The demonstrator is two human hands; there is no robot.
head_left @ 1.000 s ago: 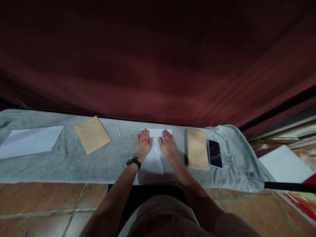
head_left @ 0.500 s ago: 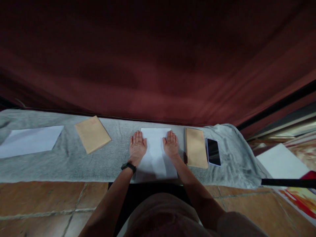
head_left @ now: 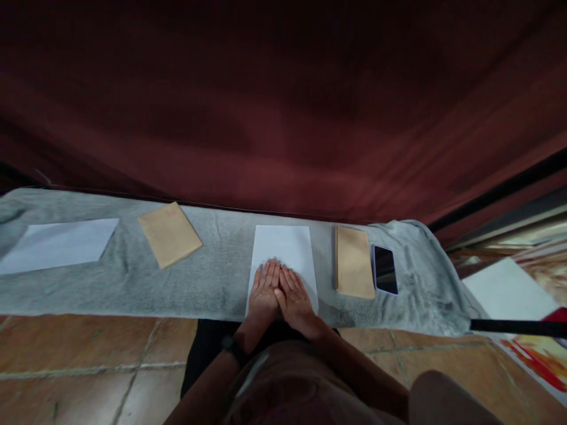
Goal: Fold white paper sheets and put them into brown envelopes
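Note:
A white sheet of paper [head_left: 283, 242] lies on the grey cloth right in front of me. My left hand [head_left: 264, 293] rests flat on its near half, fingers stretched out and pointing away from me. Beside it, touching it, my right hand [head_left: 295, 298] is also laid flat on the paper, its fingers angled to the left and its thumb over the edge of the left hand. Neither hand holds anything. The paper's near edge is partly hidden under the hands and wrists.
Brown envelopes [head_left: 354, 262] are stacked to the right, with a phone [head_left: 385, 270] beside them. On the left lie another brown envelope [head_left: 170, 235] and white paper [head_left: 62, 243]. A dark red curtain [head_left: 283, 147] hangs behind the cloth-covered surface [head_left: 221, 260].
Both hands have come from the far side edges of the paper toward me and inward, and they now touch each other on its near half.

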